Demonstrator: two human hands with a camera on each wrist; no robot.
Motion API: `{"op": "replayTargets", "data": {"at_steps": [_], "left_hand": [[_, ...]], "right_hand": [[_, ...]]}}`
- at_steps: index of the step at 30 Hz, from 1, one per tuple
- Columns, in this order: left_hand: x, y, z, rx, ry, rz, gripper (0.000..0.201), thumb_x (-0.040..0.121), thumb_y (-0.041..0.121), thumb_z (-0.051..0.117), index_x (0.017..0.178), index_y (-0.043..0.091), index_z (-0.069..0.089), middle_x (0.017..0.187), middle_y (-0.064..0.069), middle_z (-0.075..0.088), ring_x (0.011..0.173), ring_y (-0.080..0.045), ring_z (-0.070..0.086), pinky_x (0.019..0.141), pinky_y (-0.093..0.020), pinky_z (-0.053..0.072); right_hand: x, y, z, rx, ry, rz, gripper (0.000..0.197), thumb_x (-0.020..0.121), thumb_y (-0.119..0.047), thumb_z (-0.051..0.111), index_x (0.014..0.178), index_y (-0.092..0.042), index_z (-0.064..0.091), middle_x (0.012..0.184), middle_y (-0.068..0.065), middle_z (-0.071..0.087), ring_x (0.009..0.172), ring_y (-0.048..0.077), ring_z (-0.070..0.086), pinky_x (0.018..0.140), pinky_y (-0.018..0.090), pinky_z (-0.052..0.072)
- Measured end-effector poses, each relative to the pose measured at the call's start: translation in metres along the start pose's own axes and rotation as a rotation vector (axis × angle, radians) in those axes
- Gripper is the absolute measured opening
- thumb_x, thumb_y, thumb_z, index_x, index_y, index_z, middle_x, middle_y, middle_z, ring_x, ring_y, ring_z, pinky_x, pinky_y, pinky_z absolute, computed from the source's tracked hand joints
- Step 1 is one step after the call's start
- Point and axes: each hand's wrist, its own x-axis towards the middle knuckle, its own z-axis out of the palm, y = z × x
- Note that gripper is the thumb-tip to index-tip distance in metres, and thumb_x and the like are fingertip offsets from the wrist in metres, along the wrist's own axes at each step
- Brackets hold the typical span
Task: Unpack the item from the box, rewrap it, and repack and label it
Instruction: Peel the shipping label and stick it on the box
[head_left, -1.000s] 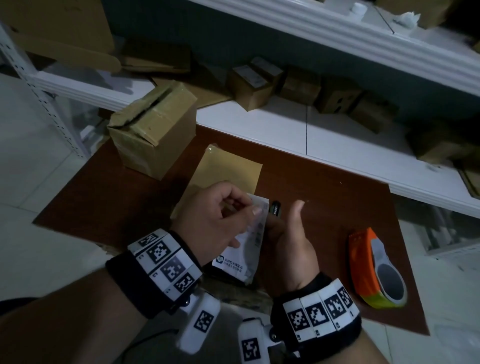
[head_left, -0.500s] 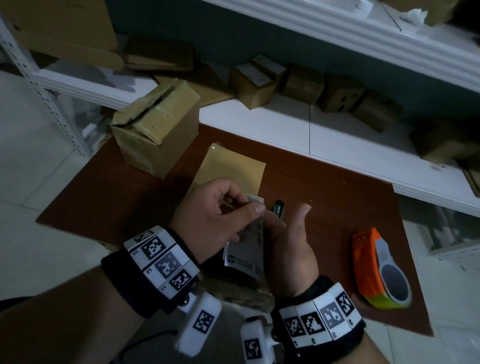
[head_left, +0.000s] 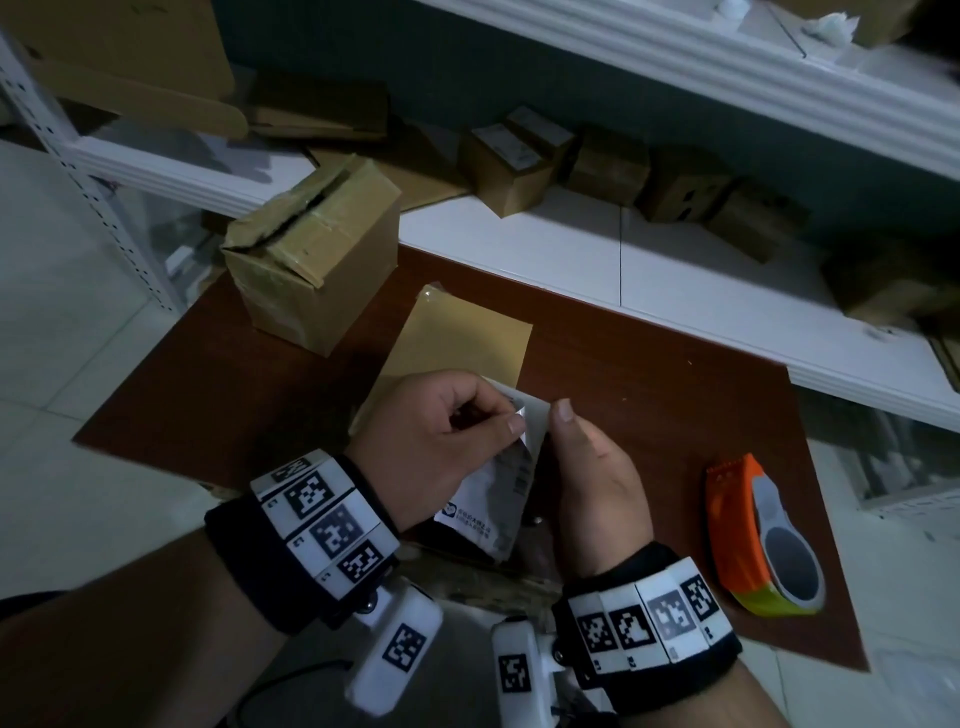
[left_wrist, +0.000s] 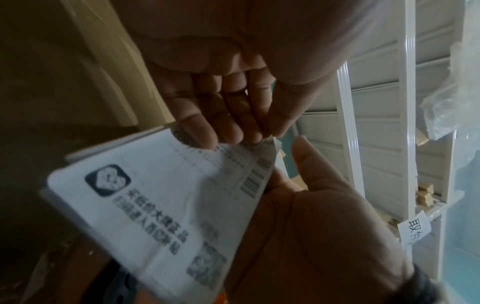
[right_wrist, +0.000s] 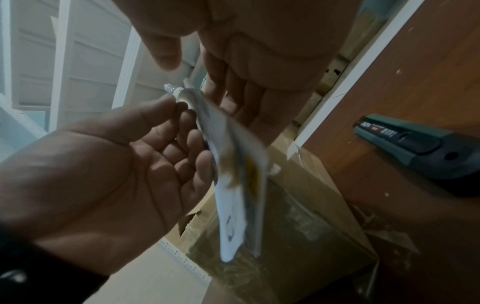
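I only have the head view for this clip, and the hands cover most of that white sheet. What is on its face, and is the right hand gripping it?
Observer: The left wrist view shows the label from its printed side: a logo, barcodes and a QR code.
Reviewer: And the right hand?
Observer: The right hand lies open-palmed at the label's edge, thumb straight. Only the left hand pinches the label, at its top edge.
Reviewer: Is anything hidden behind the hands?
Observer: The right wrist view shows a dark tool lying on the brown table. It looks like a utility knife.
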Motion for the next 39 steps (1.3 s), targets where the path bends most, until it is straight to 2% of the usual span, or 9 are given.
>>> {"op": "replayTargets", "data": {"at_steps": [7, 12, 15, 20, 25, 28, 32, 37, 39], "left_hand": [[0.0009, -0.0001, 0.0026, -0.007, 0.001, -0.002, 0.007, 0.088, 0.018, 0.072, 0.081, 0.020, 0.071, 0.076, 0.005, 0.072, 0.071, -0.010, 0.067, 0.069, -0.031, 0.056], [0.0004, 0.0020, 0.0024, 0.046, 0.024, -0.010, 0.011, 0.087, 0.017, 0.072, 0.077, 0.019, 0.068, 0.073, 0.001, 0.072, 0.069, -0.018, 0.069, 0.070, -0.047, 0.059], [0.0004, 0.0039, 0.0024, 0.041, 0.055, -0.032, 0.013, 0.084, 0.019, 0.073, 0.073, 0.020, 0.067, 0.072, -0.001, 0.072, 0.069, -0.024, 0.070, 0.067, -0.051, 0.058], [-0.0007, 0.0063, 0.0017, -0.020, 0.080, -0.064, 0.010, 0.072, 0.031, 0.067, 0.075, 0.022, 0.066, 0.071, -0.006, 0.071, 0.070, -0.035, 0.067, 0.064, -0.056, 0.056], [-0.0002, 0.0068, 0.0038, -0.057, 0.090, -0.107, 0.008, 0.079, 0.018, 0.072, 0.080, 0.018, 0.064, 0.073, -0.008, 0.073, 0.070, -0.036, 0.069, 0.067, -0.058, 0.058], [0.0009, 0.0051, 0.0035, -0.071, 0.084, -0.117, 0.015, 0.086, 0.001, 0.066, 0.086, 0.014, 0.060, 0.071, -0.012, 0.070, 0.066, -0.035, 0.066, 0.062, -0.053, 0.054], [0.0003, 0.0030, 0.0024, -0.049, 0.033, -0.101, 0.027, 0.089, -0.004, 0.057, 0.087, 0.021, 0.067, 0.071, 0.002, 0.068, 0.060, -0.012, 0.061, 0.059, -0.030, 0.047], [0.0016, 0.0045, 0.0052, -0.123, 0.088, -0.126, 0.016, 0.091, 0.005, 0.063, 0.086, 0.015, 0.075, 0.081, -0.011, 0.072, 0.073, -0.025, 0.069, 0.060, -0.026, 0.057], [0.0024, 0.0058, 0.0058, -0.209, 0.102, -0.164, 0.010, 0.091, 0.014, 0.067, 0.086, 0.008, 0.074, 0.085, -0.017, 0.072, 0.081, -0.031, 0.072, 0.065, -0.034, 0.062]], "right_hand": [[0.0005, 0.0012, -0.0030, -0.070, 0.097, -0.036, 0.031, 0.098, -0.026, 0.057, 0.093, 0.001, 0.071, 0.079, 0.021, 0.070, 0.064, 0.025, 0.066, 0.055, 0.030, 0.051], [-0.0009, -0.0018, -0.0014, -0.146, 0.143, -0.040, 0.033, 0.102, -0.019, 0.051, 0.078, -0.010, 0.072, 0.065, 0.010, 0.066, 0.052, 0.018, 0.057, 0.046, 0.024, 0.044], [-0.0007, -0.0031, 0.0002, -0.158, 0.193, -0.033, 0.038, 0.102, -0.018, 0.051, 0.071, -0.015, 0.073, 0.067, 0.011, 0.068, 0.056, 0.019, 0.059, 0.047, 0.026, 0.046], [0.0016, -0.0051, -0.0020, -0.107, 0.240, -0.014, 0.030, 0.102, -0.018, 0.050, 0.087, -0.006, 0.072, 0.081, 0.015, 0.074, 0.066, 0.021, 0.067, 0.054, 0.027, 0.053], [0.0001, -0.0051, 0.0005, -0.061, 0.198, -0.012, 0.028, 0.097, -0.023, 0.057, 0.081, -0.005, 0.070, 0.069, 0.014, 0.069, 0.054, 0.019, 0.061, 0.048, 0.024, 0.048], [0.0001, -0.0035, -0.0007, -0.084, 0.205, -0.018, 0.019, 0.096, -0.014, 0.060, 0.082, -0.003, 0.067, 0.068, 0.013, 0.069, 0.052, 0.017, 0.061, 0.046, 0.024, 0.048], [0.0002, -0.0046, -0.0029, -0.146, 0.225, -0.018, 0.021, 0.098, -0.011, 0.059, 0.080, -0.006, 0.068, 0.067, 0.008, 0.070, 0.056, 0.015, 0.062, 0.048, 0.025, 0.049], [0.0032, -0.0052, -0.0074, -0.224, 0.315, -0.029, 0.024, 0.097, -0.017, 0.061, 0.080, -0.001, 0.066, 0.069, 0.010, 0.068, 0.058, 0.018, 0.058, 0.050, 0.028, 0.046], [0.0035, -0.0058, -0.0087, -0.246, 0.331, -0.024, 0.024, 0.097, -0.018, 0.062, 0.078, -0.004, 0.066, 0.069, 0.010, 0.068, 0.057, 0.017, 0.059, 0.050, 0.027, 0.046]]}}
